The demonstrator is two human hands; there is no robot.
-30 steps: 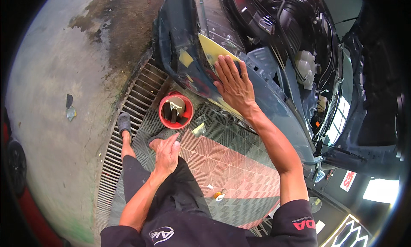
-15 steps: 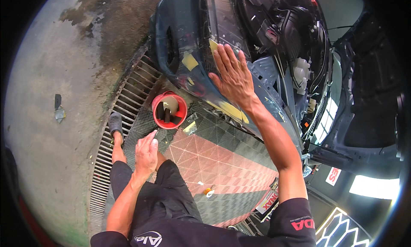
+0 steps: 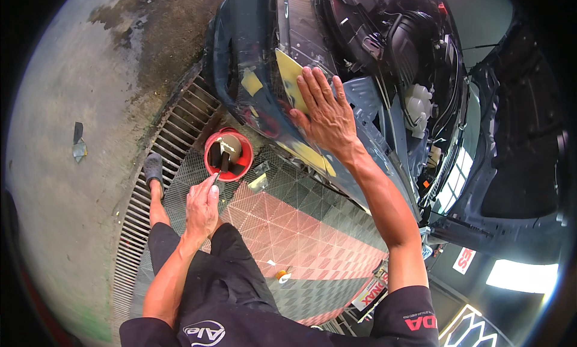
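My right hand point(image 3: 327, 109) lies flat with fingers stretched out over the car's blue-grey front panel point(image 3: 249, 55). Its fingertips cover the right edge of a pale yellow filler patch point(image 3: 289, 70). Smaller yellow patches point(image 3: 251, 81) and a long yellow strip point(image 3: 306, 157) show on the bodywork nearby. Lower down, my left hand point(image 3: 201, 205) is closed, its fingers pinched round a small dark thing point(image 3: 217, 178) too small to name. Just beyond it stands a red bucket point(image 3: 208, 157) holding water and dark blocks point(image 3: 225, 160).
Under the open hood point(image 3: 523, 130) the engine bay point(image 3: 409, 46) lies exposed. A metal floor grate point(image 3: 174, 121) runs beside my foot. A tape roll point(image 3: 283, 276) and a small plastic packet point(image 3: 258, 181) lie on the tiled mat point(image 3: 294, 221). A dark-and-grey scrap point(image 3: 79, 144) is on the concrete.
My right hand has slid back toward me along the panel, baring more of the yellow patch. My left hand stays closed near the bucket. The whole view has shifted slightly.
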